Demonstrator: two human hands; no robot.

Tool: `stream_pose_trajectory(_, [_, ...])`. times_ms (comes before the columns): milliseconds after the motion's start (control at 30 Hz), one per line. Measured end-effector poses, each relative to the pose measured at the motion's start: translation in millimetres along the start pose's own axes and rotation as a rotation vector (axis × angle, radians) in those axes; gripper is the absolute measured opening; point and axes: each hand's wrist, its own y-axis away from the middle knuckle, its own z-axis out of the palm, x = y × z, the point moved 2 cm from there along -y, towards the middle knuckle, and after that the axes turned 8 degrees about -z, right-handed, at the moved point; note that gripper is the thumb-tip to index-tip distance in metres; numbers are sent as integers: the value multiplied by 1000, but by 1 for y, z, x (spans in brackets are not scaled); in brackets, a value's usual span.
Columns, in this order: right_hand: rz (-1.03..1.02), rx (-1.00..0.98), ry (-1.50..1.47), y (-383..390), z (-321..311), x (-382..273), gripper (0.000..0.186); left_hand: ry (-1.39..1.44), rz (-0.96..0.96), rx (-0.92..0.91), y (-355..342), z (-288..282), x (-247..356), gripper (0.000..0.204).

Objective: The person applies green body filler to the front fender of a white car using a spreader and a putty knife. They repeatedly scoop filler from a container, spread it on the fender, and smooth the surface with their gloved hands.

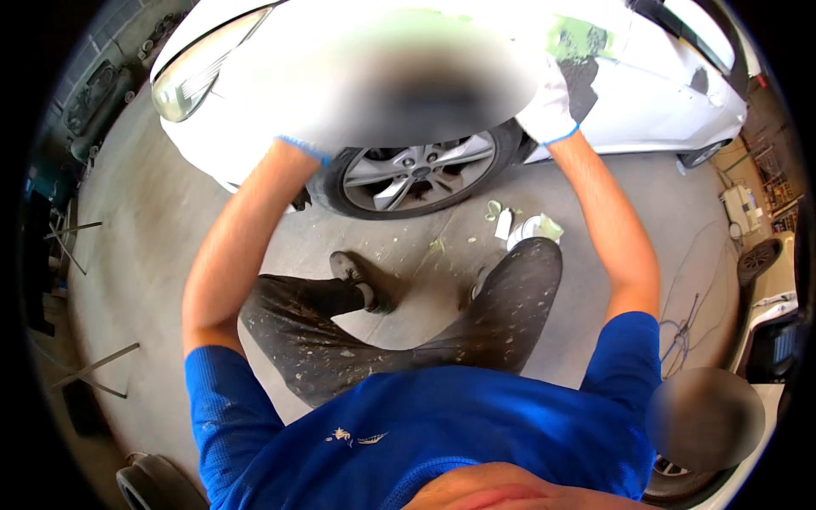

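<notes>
A white car [240, 127] stands in front of me, its front wheel [421, 174] between my forearms. My left hand [308, 146], in a white glove with a blue cuff, reaches to the bodywork left of the wheel arch; blur hides its fingers. My right hand [546, 106], gloved the same way, is by the body panel above and right of the wheel. Its fingers merge with the bright white paint, so their shape and any held thing cannot be made out. Just beyond it lies a green and dark grey filler patch [580, 51]. A blurred oval covers the fender between both hands.
By my right knee, a can [524, 229] and a white tube [503, 223] stand on the floor. A cable [678, 340] lies coiled at right, near another car [775, 306]. Metal stands [89, 371] are at left, a loose tyre [153, 486] at lower left.
</notes>
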Motion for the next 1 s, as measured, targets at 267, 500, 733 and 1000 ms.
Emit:
stream_pose_trajectory(267, [143,-180,77,5,47,45,58,108,119,83,-69,19,8,52])
stream_pose_trajectory(500, [104,-257,-48,31,30,8,68,-92,-5,-21,-12,39,13,52])
stream_pose_trajectory(733, [-28,-190,96,-54,28,-10,56,41,-231,248,36,-3,-80,57])
stream_pose_trajectory(1000, [-58,-269,34,-95,76,-25,58,50,-281,209,45,16,-106,64])
